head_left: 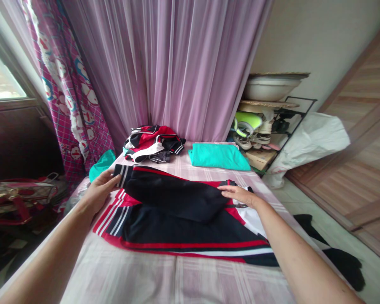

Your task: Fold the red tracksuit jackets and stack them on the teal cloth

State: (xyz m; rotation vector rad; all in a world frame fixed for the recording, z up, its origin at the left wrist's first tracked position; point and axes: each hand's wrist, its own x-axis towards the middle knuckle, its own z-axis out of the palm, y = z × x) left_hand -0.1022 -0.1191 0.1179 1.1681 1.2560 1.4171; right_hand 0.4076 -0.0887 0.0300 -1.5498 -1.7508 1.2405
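lilac curtains (183,63) hang past the far edge of the checked cloth (139,280); marks on the patterned curtain (68,97) are too blurred to read. a black-and-red jacket (177,230) lies mid-cloth. near the left edge, the left hand (98,190) pinches its striped cuff (126,174); the right hand (238,195) touches the other end, whether gripping i cannot tell.

Plaid-covered surface (190,278), black-and-red jacket (190,230) laid out, crumpled garments (158,141) behind, folded turquoise cloth (220,156) beside those
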